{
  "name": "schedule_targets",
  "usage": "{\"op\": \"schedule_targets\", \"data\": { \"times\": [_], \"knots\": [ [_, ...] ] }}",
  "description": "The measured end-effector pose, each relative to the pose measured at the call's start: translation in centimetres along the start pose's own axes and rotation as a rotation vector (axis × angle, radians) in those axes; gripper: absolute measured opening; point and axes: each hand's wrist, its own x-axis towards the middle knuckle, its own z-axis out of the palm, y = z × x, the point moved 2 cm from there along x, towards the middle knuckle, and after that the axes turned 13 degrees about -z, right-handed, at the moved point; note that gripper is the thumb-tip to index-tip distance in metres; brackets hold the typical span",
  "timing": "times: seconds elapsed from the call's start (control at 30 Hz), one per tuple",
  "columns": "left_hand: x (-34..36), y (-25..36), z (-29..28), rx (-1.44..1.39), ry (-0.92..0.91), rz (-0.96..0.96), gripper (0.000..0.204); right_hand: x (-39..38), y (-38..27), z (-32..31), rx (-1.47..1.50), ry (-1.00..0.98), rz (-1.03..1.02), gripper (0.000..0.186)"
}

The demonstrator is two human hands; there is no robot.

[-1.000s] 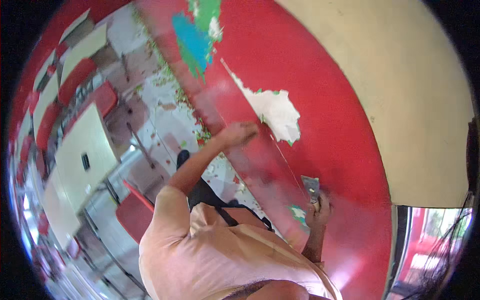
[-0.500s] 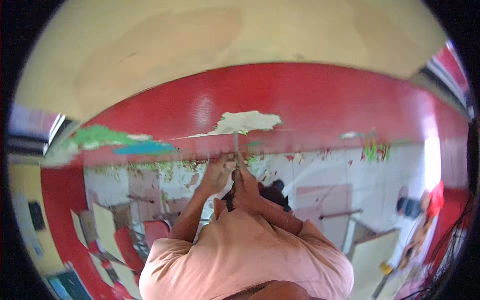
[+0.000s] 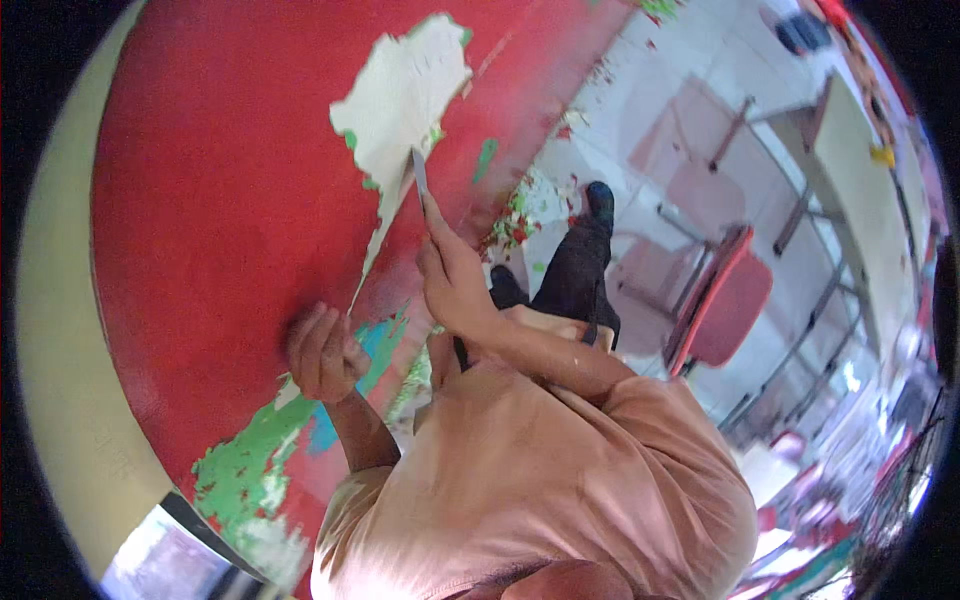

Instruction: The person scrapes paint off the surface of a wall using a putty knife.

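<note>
My right hand is closed round a narrow, flat-bladed scraper. Its blade lies against the red painted wall, along the lower edge of a bare whitish patch. From that patch a thin pale strip tapers down toward my left hand. The left fingers are curled together close to the wall, beside the strip's narrow end; what they hold, if anything, does not show. Beneath that hand, green and blue older paint is exposed.
Paint flakes in red and green litter the tiled floor along the wall's foot. A red chair stands to my right, with a pale-topped table beyond it. A window-like bright opening shows at lower left.
Both hands were together at the scraper; my left hand has come away to the left, and the right alone holds it. The view has turned and the bare patch appears larger.
</note>
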Motion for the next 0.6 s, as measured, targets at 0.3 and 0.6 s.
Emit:
{"op": "schedule_targets", "data": {
  "times": [0.3,0.6],
  "knots": [
    [0.6,-0.7,-1.6,-0.200,-0.140,0.270,0.025,4.2,0.1,3.5,-0.031,0.405,-0.008,0.044],
    [0.5,-1.4,-2.0,-0.306,0.021,0.286,0.026,4.2,3.9,2.1,-0.054,0.388,-0.103,0.049]
  ]
}}
